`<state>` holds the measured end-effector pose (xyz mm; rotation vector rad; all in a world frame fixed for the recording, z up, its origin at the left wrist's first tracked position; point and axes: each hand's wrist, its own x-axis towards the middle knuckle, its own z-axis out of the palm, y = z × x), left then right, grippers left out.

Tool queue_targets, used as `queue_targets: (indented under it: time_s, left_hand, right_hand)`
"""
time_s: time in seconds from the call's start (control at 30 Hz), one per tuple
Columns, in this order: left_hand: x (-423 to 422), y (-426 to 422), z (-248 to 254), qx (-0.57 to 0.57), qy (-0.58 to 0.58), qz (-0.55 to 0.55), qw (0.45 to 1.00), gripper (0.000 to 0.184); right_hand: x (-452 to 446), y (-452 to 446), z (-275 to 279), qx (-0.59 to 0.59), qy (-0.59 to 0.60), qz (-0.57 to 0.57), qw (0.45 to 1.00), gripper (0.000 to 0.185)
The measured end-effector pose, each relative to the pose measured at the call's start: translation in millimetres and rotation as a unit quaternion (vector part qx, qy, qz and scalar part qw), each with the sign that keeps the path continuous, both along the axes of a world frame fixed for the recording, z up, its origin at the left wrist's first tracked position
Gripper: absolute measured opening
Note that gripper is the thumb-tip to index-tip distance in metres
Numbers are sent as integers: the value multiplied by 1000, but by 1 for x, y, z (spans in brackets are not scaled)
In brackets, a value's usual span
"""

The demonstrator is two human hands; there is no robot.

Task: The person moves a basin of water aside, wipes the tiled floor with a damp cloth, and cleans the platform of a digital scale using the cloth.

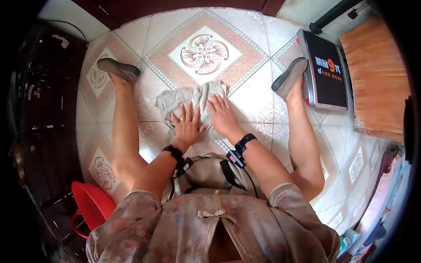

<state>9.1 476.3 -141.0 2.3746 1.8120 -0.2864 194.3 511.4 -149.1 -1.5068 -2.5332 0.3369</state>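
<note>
A crumpled pale grey cloth [177, 97] lies on the tiled floor [250, 94] between my spread legs. My left hand [187, 126] presses flat on its lower middle, fingers apart, with a ring on one finger. Beside it my right hand [222, 115] rests on the cloth's right part, palm down, fingers stretched out. Neither hand grips the cloth; both lie on top of it. Black straps with small devices are round both wrists.
To the right stands a black platform scale [324, 70] next to a wooden board [372, 79]. Dark cabinets [48, 131] line the left side. A red plastic item [90, 204] sits at lower left. A dark red door [175, 6] is at the top.
</note>
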Motion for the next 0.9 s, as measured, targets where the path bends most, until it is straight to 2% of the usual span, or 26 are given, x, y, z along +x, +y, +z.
queue_targets:
  time_s: [0.3,0.47,0.63,0.9]
  left_hand:
    - [26,176,-4,27,-24,37,999,79]
    - [62,220,-3,40,-16,39,998,79]
    - [60,202,-10,60,-13,-16,998,80]
    - [62,82,-6,32,-53,-97,993,93]
  right_hand:
    - [18,167,-10,17,-93,-67,993,64]
    - [38,211,-18,44,-113,-118,985,70]
    - [48,175,-15,55,-89,-138,985,69]
    - [69,36,-12,48,-86,-144,985,71]
